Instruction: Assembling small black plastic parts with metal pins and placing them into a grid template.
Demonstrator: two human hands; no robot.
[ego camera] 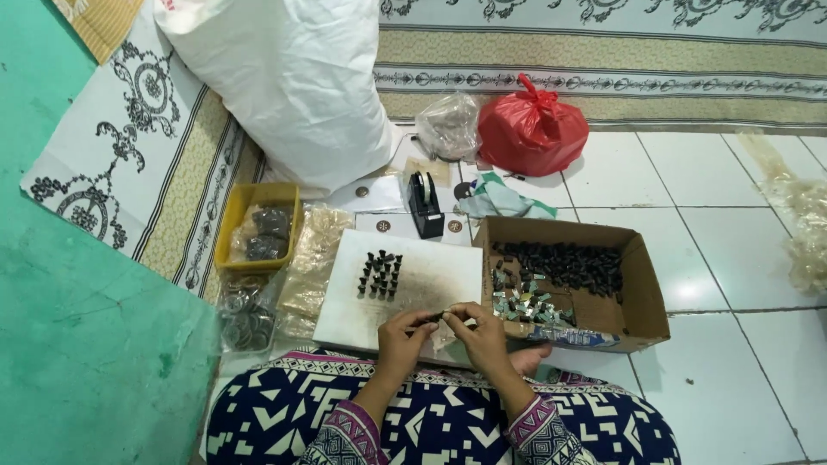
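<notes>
Head view, seated position. Left hand [403, 331] and right hand [482, 331] closed together on small dark part [435, 317], pinched between fingertips at near edge of white board [439, 280]. Cluster of upright dark pieces [380, 275] on board centre. Cardboard box [642, 293] right of board, holding dark and metallic parts. Yellow tray [234, 224] left of board; tape dispenser [424, 205] beyond it.

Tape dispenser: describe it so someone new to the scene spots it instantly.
Start at the cardboard box on the tiled floor, right of the white board. Just beyond the board's far edge, left of the box's far corner, stands the tape dispenser. It is the only black, upright, wedge-shaped thing there, with a pale roll on top.
</notes>
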